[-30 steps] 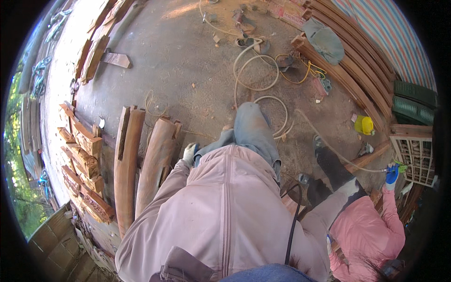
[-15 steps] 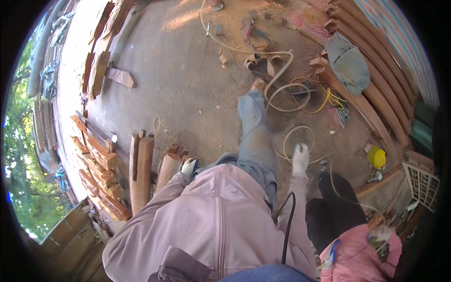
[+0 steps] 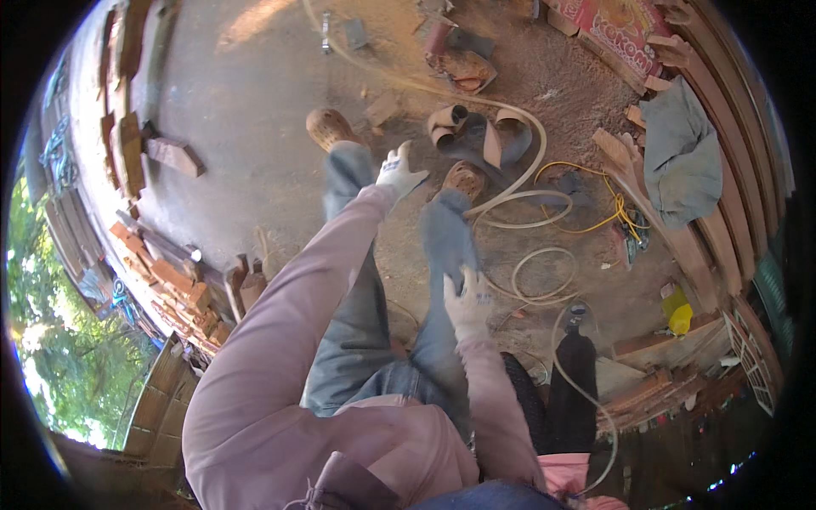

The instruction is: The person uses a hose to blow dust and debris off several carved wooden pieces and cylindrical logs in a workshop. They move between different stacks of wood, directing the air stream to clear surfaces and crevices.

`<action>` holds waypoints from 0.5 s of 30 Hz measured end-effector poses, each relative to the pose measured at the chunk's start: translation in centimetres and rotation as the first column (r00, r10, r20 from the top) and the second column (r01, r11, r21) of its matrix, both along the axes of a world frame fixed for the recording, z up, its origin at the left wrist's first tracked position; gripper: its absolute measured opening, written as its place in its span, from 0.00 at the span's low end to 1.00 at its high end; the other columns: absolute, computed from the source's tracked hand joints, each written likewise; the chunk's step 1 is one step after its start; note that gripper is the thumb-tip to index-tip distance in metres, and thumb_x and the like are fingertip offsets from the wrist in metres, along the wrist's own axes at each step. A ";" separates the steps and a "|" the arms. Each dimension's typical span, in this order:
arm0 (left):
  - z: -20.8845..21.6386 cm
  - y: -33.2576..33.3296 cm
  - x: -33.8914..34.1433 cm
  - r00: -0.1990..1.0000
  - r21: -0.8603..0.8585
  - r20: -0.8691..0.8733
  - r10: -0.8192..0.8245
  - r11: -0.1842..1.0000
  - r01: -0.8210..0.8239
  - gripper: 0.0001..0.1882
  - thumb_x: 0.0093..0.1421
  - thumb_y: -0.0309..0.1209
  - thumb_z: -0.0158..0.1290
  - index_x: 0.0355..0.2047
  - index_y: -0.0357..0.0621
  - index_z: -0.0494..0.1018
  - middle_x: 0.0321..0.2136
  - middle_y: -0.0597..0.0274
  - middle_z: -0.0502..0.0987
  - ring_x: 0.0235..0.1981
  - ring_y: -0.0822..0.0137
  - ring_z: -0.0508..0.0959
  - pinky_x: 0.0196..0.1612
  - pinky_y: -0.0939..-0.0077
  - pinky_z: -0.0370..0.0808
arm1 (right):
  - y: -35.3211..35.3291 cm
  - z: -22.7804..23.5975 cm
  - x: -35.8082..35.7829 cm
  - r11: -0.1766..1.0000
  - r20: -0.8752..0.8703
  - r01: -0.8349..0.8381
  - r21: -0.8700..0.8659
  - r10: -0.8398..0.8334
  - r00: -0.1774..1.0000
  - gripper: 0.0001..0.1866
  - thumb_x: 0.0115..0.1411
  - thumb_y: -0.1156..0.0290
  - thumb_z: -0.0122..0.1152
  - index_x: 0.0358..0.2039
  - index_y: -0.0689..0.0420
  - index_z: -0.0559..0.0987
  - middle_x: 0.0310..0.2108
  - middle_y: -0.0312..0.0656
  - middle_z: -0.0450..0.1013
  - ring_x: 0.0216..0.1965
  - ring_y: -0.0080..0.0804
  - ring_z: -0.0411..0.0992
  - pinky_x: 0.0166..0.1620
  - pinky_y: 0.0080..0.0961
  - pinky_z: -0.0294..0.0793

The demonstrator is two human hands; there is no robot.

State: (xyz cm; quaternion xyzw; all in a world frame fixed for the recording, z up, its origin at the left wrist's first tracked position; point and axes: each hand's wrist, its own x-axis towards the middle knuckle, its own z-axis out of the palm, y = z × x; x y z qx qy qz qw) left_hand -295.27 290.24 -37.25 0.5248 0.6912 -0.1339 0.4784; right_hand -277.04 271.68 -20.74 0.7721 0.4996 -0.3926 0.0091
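Note:
My left hand [image 3: 401, 172], in a white glove, reaches out ahead between my two brown shoes, fingers spread and holding nothing. My right hand [image 3: 467, 304], also gloved, is over my right lower leg [image 3: 446, 234], fingers apart; whether it touches the trouser cloth I cannot tell. Curled sanding belts [image 3: 491, 143] lie on the floor beyond my right shoe [image 3: 465, 178]. A pale hose [image 3: 535, 144] loops past them on the right. Past my left shoe [image 3: 330, 129] is a small wood block [image 3: 382, 108].
Curved timber beams [image 3: 714, 93] line the right side, a grey cloth [image 3: 680, 157] over them. A yellow cord [image 3: 616, 204] lies nearby. Stacked wood [image 3: 174, 285] stands at left. Another person's dark-clad leg [image 3: 574, 382] is close on my right. A red printed carton [image 3: 612, 34] sits far right.
My left hand has swung forward from beside my hip. My right hand has come left, over my leg. My left leg now shows stretched ahead, and the view has shifted.

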 end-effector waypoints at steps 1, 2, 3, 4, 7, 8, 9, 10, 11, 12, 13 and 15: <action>-2.6 1.6 1.9 0.995 -0.040 -0.037 -0.088 0.995 0.087 0.49 0.46 0.44 0.64 0.65 0.56 0.48 0.63 0.43 0.53 0.59 0.43 0.63 0.55 0.58 0.68 | 0.4 -0.3 0.0 0.994 0.075 0.005 0.110 -0.013 0.997 0.20 0.54 0.54 0.61 0.44 0.51 0.74 0.40 0.46 0.72 0.37 0.48 0.74 0.36 0.46 0.72; -5.3 3.2 3.6 0.981 -0.090 -0.073 -0.178 0.981 0.172 0.52 0.46 0.44 0.64 0.66 0.60 0.45 0.64 0.44 0.49 0.58 0.41 0.62 0.55 0.56 0.68 | 0.8 -0.5 -0.1 0.998 0.077 0.040 0.046 -0.043 0.996 0.19 0.54 0.54 0.61 0.42 0.51 0.74 0.39 0.45 0.73 0.35 0.48 0.74 0.35 0.46 0.72; -8.0 4.6 5.0 0.957 -0.125 -0.111 -0.269 0.959 0.255 0.54 0.45 0.44 0.65 0.66 0.65 0.42 0.65 0.45 0.46 0.58 0.38 0.62 0.55 0.54 0.68 | 1.2 -0.7 -0.4 0.993 0.077 0.115 -0.027 -0.112 0.991 0.19 0.54 0.54 0.61 0.41 0.51 0.75 0.38 0.45 0.73 0.33 0.49 0.74 0.33 0.45 0.72; -10.5 5.5 6.0 0.949 -0.118 -0.124 -0.288 0.954 0.274 0.56 0.44 0.42 0.66 0.66 0.68 0.40 0.66 0.45 0.44 0.58 0.37 0.62 0.55 0.53 0.69 | 1.5 -0.7 -0.9 0.991 0.102 0.126 -0.048 -0.121 0.987 0.17 0.54 0.55 0.61 0.40 0.51 0.75 0.36 0.45 0.73 0.31 0.49 0.74 0.31 0.45 0.72; -17.3 7.0 8.1 0.957 -0.011 -0.152 -0.248 0.968 0.249 0.55 0.42 0.37 0.67 0.65 0.73 0.45 0.65 0.45 0.46 0.56 0.38 0.65 0.53 0.52 0.71 | 1.7 -1.1 -2.6 0.984 0.104 0.175 -0.031 -0.172 0.980 0.13 0.54 0.61 0.63 0.35 0.53 0.75 0.30 0.46 0.73 0.24 0.49 0.73 0.25 0.41 0.72; -18.8 7.5 7.9 0.985 -0.030 -0.080 -0.150 0.989 0.148 0.52 0.43 0.35 0.66 0.64 0.71 0.47 0.65 0.45 0.48 0.55 0.39 0.66 0.52 0.53 0.71 | 1.6 -1.2 -3.4 0.988 0.108 0.156 0.000 -0.155 0.982 0.10 0.53 0.65 0.63 0.34 0.53 0.75 0.27 0.46 0.72 0.22 0.47 0.73 0.22 0.37 0.72; -19.9 8.0 7.2 0.998 -0.051 -0.022 -0.053 0.997 0.052 0.50 0.43 0.34 0.66 0.63 0.70 0.50 0.64 0.46 0.50 0.54 0.40 0.68 0.52 0.53 0.71 | 1.4 -1.4 -4.1 0.987 0.077 0.158 -0.003 -0.157 0.985 0.09 0.53 0.65 0.63 0.33 0.53 0.75 0.27 0.46 0.72 0.22 0.47 0.73 0.22 0.37 0.72; -20.1 7.8 6.1 0.999 -0.070 0.005 -0.037 0.997 0.037 0.43 0.46 0.32 0.63 0.61 0.66 0.55 0.61 0.47 0.56 0.52 0.44 0.70 0.52 0.55 0.71 | 1.2 -1.5 -5.0 0.977 0.064 0.199 -0.070 -0.195 0.979 0.09 0.53 0.66 0.63 0.32 0.54 0.75 0.28 0.46 0.72 0.22 0.46 0.72 0.21 0.36 0.72; -19.8 7.9 5.0 0.984 -0.048 -0.007 -0.177 0.983 0.177 0.37 0.48 0.29 0.60 0.59 0.62 0.59 0.58 0.49 0.62 0.50 0.47 0.72 0.51 0.58 0.71 | 1.2 -1.8 -5.9 0.979 0.057 0.189 -0.072 -0.185 0.981 0.08 0.53 0.66 0.63 0.32 0.53 0.76 0.27 0.45 0.72 0.22 0.46 0.72 0.22 0.36 0.72; -18.5 7.5 3.6 0.989 -0.019 0.024 -0.145 0.989 0.145 0.35 0.49 0.28 0.58 0.58 0.60 0.60 0.56 0.50 0.65 0.50 0.48 0.73 0.51 0.59 0.71 | 1.3 -1.9 -6.8 0.974 0.057 0.198 -0.109 -0.193 0.980 0.08 0.53 0.65 0.63 0.31 0.53 0.76 0.27 0.45 0.72 0.22 0.46 0.72 0.22 0.36 0.72; -16.9 7.9 1.7 0.992 -0.013 0.061 -0.110 0.994 0.111 0.33 0.50 0.28 0.57 0.58 0.59 0.61 0.54 0.51 0.68 0.50 0.49 0.73 0.51 0.61 0.71 | 1.7 -2.1 -7.7 0.964 0.061 0.215 -0.159 -0.208 0.976 0.07 0.53 0.65 0.62 0.31 0.53 0.76 0.27 0.45 0.72 0.22 0.46 0.72 0.22 0.36 0.72; -12.3 8.9 -2.4 0.993 0.009 0.105 -0.057 0.998 0.056 0.29 0.52 0.27 0.54 0.56 0.54 0.64 0.48 0.52 0.72 0.50 0.52 0.73 0.51 0.64 0.70 | 3.4 -2.5 -9.0 0.975 0.050 0.155 -0.161 -0.148 0.988 0.07 0.54 0.65 0.62 0.30 0.53 0.76 0.27 0.44 0.73 0.23 0.46 0.73 0.23 0.37 0.72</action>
